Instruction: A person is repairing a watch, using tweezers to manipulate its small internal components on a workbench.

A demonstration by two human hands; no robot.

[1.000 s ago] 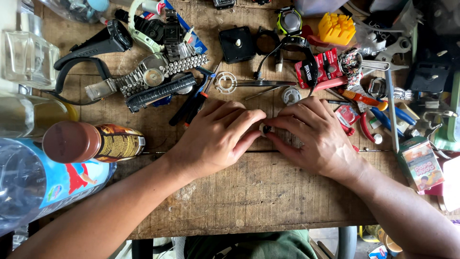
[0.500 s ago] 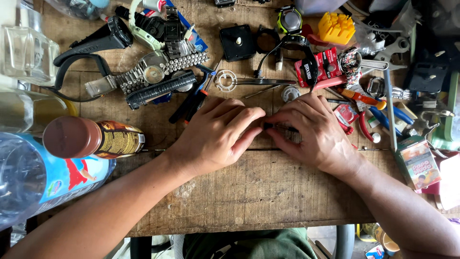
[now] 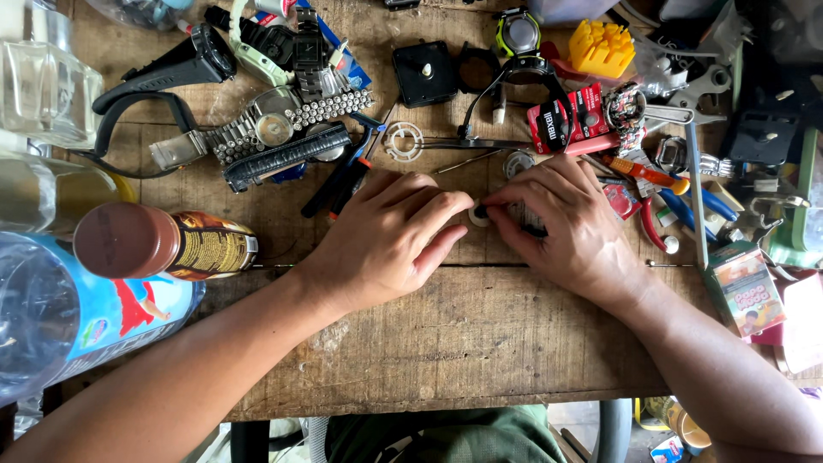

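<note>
Both my hands rest on the wooden workbench [image 3: 446,343] near its middle, fingertips meeting. My left hand [image 3: 390,240] and my right hand [image 3: 566,227] pinch a small round white part [image 3: 478,214] with a dark centre between their fingertips. Most of the part is hidden by my fingers. A white toothed plastic ring [image 3: 403,141] lies just beyond my left hand.
Several wristwatches and metal straps [image 3: 274,129] clutter the back left. A brown-capped bottle [image 3: 163,244] and a large plastic bottle [image 3: 77,317] lie at the left. Pliers and tools [image 3: 677,193], a red battery card [image 3: 566,124], a yellow block [image 3: 604,47] and small boxes [image 3: 746,287] crowd the right.
My hands have stayed together over the small part; the fingertips have shifted only slightly.
</note>
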